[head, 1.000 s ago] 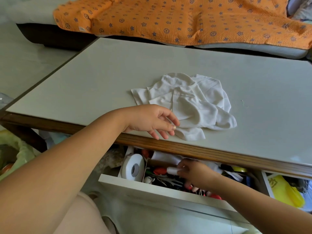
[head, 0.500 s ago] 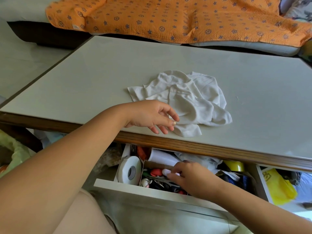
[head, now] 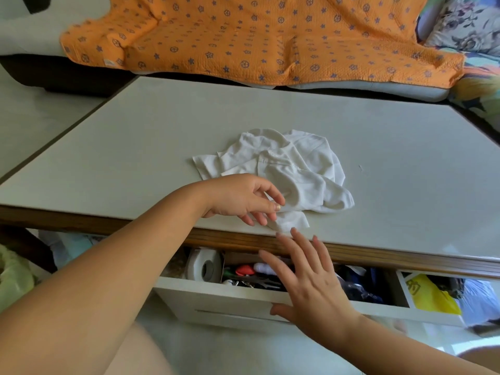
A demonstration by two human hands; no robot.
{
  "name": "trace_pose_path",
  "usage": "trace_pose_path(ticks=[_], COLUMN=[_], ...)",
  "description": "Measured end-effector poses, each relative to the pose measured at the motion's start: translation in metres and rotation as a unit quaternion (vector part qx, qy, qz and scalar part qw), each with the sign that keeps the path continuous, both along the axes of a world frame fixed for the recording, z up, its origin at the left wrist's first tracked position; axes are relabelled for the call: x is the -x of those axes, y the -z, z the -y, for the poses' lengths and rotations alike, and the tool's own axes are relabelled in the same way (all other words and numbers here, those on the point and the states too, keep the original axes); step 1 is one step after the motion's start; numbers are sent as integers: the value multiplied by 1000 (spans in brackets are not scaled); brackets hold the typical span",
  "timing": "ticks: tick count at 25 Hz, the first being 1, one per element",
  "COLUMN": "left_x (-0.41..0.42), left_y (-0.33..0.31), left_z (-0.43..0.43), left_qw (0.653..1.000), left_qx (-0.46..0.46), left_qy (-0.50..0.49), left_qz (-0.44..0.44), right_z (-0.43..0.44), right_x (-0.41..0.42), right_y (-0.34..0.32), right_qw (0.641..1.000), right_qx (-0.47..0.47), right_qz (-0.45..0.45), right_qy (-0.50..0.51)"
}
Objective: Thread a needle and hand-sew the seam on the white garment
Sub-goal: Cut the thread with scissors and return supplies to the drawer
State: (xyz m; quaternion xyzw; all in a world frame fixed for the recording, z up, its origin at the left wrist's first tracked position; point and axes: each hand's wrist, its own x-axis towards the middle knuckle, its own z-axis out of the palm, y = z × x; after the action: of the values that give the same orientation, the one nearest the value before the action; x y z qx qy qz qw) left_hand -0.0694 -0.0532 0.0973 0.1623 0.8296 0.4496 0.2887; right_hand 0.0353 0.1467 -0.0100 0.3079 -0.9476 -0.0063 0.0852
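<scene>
Hunting for thread looks to be the step in hand. Your right hand (head: pixel 311 282) hovers spread flat, fingers straight and empty, over the open drawer (head: pixel 216 293). A small white roll (head: pixel 263 267), perhaps thread, lies right by your forefinger, with a red piece (head: pixel 244 270) just past it, so pick it out with two fingertips rather than raking the clutter. Your left hand (head: pixel 240 201) sits loosely curled, thumb close to forefinger; I cannot tell whether it pinches anything. The white garment (head: pixel 297 169) lies crumpled on the table (head: pixel 135 147), touching that hand's fingertips and spreading beyond them.
</scene>
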Motion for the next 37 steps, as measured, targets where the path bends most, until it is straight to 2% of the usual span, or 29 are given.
trace_pose_path(ticks=[4,8,11,16,18,20,21,23,24,27,29,33,35,37], left_x=[3,7,8,11,12,16,20,28,33,47,58,78,84,91], left_y=[0,2,4,8,10,12,15,22,26,35,35,34,33,33], left_z=[0,0,-3,-8,-12,-16,-17,-19,-18,-20,-25,-37,-45,-46], left_qw=[1000,1000,1000,1000,999,991,982,955,944,935,935,923,922,899], left_qx=[0,0,2,5,0,2,11,55,88,154,137,75,-32,-148], left_qy=[-4,-16,-16,-17,-41,-99,-140,-217,-240,-267,-293,-347,-372,-404], left_qz=[-8,-8,-5,-6,-31,-86,-122,-192,-211,-174,-147,-150,-105,-81], right_z=[4,3,5,7,8,5,-1,-16,-23,-37,-40,-38,-38,-42], right_x=[20,37,45,46,47,59,68,90,100,124,138,165,171,173], right_y=[-2,4,14,13,-4,-26,-33,-43,-46,-51,-57,-73,-77,-83], right_qw=[998,992,986,986,978,940,923,927,938,944,920,879,859,829], right_qx=[21,82,91,89,172,314,351,310,269,207,240,272,314,387], right_qz=[-17,-90,-133,-130,-93,-52,-65,-110,-93,39,89,176,204,209], right_qy=[47,35,42,58,72,123,145,179,196,255,298,351,349,345])
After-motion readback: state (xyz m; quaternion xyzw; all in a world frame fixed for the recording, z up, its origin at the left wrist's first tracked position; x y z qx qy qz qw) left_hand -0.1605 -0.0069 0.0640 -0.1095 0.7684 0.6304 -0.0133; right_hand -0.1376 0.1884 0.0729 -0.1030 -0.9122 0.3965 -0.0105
